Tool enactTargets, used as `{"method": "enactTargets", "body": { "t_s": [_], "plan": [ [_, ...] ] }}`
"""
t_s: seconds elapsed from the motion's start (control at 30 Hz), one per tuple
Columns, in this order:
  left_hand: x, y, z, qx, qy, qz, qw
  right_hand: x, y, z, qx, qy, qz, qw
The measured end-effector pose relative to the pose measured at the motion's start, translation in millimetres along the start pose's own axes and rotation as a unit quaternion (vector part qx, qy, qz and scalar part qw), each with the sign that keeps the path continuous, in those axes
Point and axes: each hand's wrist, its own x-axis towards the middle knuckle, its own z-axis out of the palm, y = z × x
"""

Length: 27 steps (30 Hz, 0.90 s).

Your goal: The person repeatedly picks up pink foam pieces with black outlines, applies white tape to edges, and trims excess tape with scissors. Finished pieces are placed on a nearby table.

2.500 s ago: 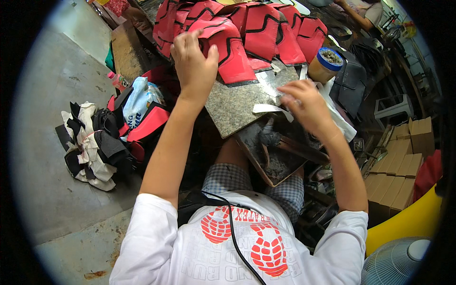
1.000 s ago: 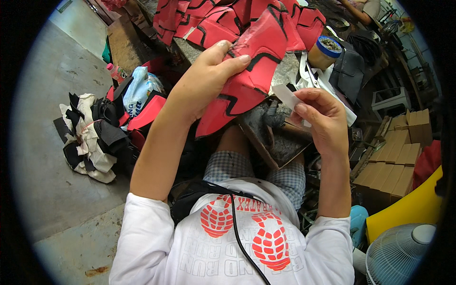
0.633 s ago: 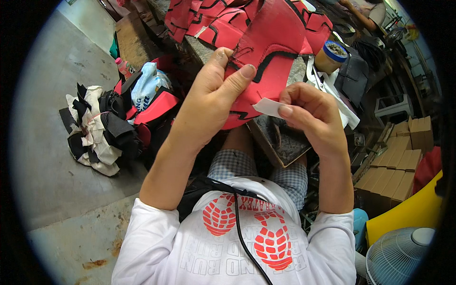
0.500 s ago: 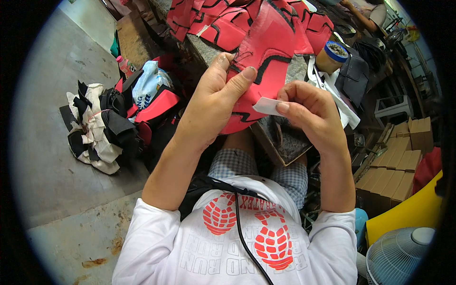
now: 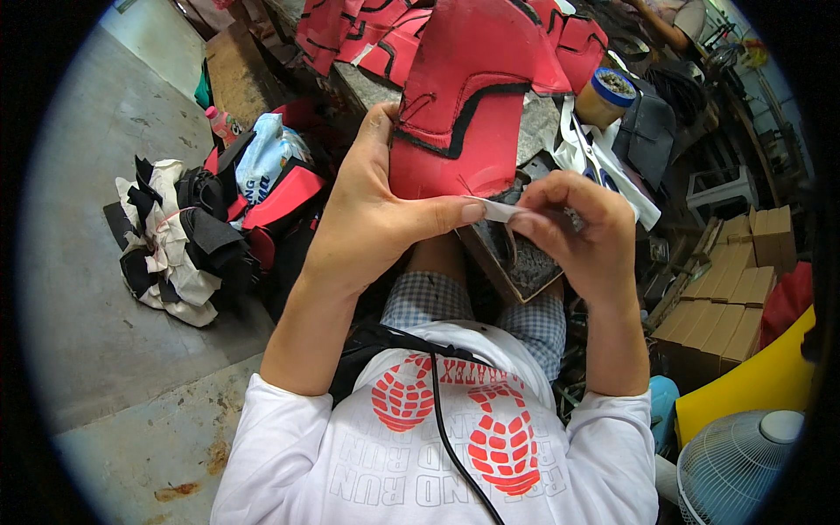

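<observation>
My left hand (image 5: 363, 206) is closed on a red shoe-upper piece (image 5: 464, 105), which has a black curved trim band and stitching. Its thumb lies along the piece's lower edge, pressing on one end of a small white strip (image 5: 499, 211). The strip's other end is pinched between the thumb and fingers of my right hand (image 5: 577, 214). Behind the held piece, more red pieces (image 5: 582, 48) with black trim lie piled on the bench. My left fingers are mostly hidden behind the red piece.
A blue-rimmed jar (image 5: 605, 98) stands at the right of the bench, near scissors (image 5: 584, 156) on white material. Fabric scraps (image 5: 171, 245) are heaped at the left. Brown boxes (image 5: 722, 297) and a fan (image 5: 739, 464) are to the right. Another person's arm (image 5: 658, 24) shows at the far right.
The red piece has turned over or tilted so its lower edge faces me. My left thumb has moved down onto the white strip, which my right hand still pinches.
</observation>
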Motion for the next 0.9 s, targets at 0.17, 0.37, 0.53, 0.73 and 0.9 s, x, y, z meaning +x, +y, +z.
{"method": "enactTargets", "body": {
  "t_s": [0.17, 0.37, 0.53, 0.73, 0.9],
  "plan": [
    [-2.6, 3.4, 3.0, -0.066, -0.032, -0.043, 0.996, 1.8, 14.0, -7.5, 0.162, -0.042, 0.138, 0.976],
    [-3.6, 1.9, 11.2, -0.186, -0.045, -0.118, 0.975, -2.8, 29.0, 1.4, 0.324, -0.067, 0.198, 0.922],
    [-4.9, -10.2, 19.5, -0.165, -0.089, -0.177, 0.966, -20.5, 36.0, 7.7, 0.482, -0.095, 0.246, 0.836],
    [-3.9, -30.6, 25.6, -0.004, -0.139, -0.098, 0.986, -39.8, 40.5, 13.9, 0.394, -0.010, 0.233, 0.889],
    [3.3, -53.6, 34.9, 0.209, -0.104, -0.007, 0.972, -44.6, 52.7, 23.5, 0.309, 0.102, 0.243, 0.914]
  ]
}}
